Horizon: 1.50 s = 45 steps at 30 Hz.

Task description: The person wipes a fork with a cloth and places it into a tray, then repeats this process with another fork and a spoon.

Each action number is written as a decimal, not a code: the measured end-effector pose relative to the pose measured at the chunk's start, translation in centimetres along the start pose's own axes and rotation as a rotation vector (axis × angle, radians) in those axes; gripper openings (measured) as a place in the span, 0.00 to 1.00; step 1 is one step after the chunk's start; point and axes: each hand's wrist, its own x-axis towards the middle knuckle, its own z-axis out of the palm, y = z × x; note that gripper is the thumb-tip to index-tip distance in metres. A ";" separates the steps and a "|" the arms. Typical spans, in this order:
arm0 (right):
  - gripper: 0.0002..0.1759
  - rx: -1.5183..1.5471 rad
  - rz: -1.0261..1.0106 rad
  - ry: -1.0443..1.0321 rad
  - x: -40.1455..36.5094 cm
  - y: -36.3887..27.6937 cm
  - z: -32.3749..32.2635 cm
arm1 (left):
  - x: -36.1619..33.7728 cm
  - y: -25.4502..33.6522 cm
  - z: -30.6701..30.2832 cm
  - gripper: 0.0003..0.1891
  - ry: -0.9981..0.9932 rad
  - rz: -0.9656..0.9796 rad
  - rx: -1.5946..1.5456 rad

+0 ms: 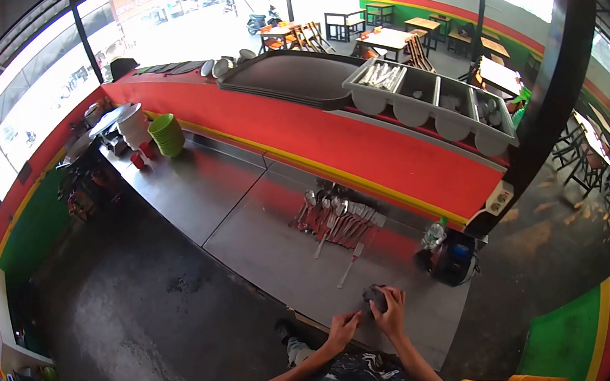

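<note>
My right hand (389,310) is closed around a small dark bundle (374,298) that looks like crumpled cloth, held over the steel counter near its front edge. Just left of it, my left hand (344,332) has its fingers pinched together; whatever lies in them is too small to make out. A utensil with a flat slotted head (358,251) rests on the counter beyond my hands. Behind it lies a row of spoons and other utensils with reddish handles (336,221), side by side near the red wall.
Green bowls (167,135), white containers (133,127) and red cups (138,161) stand at the counter's far left. A black bag-like item (453,258) and a plastic bottle (434,233) sit at right. The ledge carries dark trays (290,77) and a grey cutlery holder (428,101).
</note>
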 end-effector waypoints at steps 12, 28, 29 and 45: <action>0.25 -0.073 0.357 0.491 2.1 13.9 -3.5 | -2.6 -2.8 -0.1 0.14 -0.011 0.140 -0.384; 0.22 0.418 -0.189 -0.035 0.8 -5.9 -2.8 | -1.3 0.9 0.3 0.11 0.129 0.126 -0.311; 0.22 0.428 -0.163 -0.058 -0.2 -5.6 -1.4 | -0.7 -1.2 0.3 0.11 0.170 0.097 -0.278; 0.22 0.325 0.473 0.457 3.1 10.7 0.9 | -3.7 2.9 -1.5 0.14 0.131 0.178 -0.229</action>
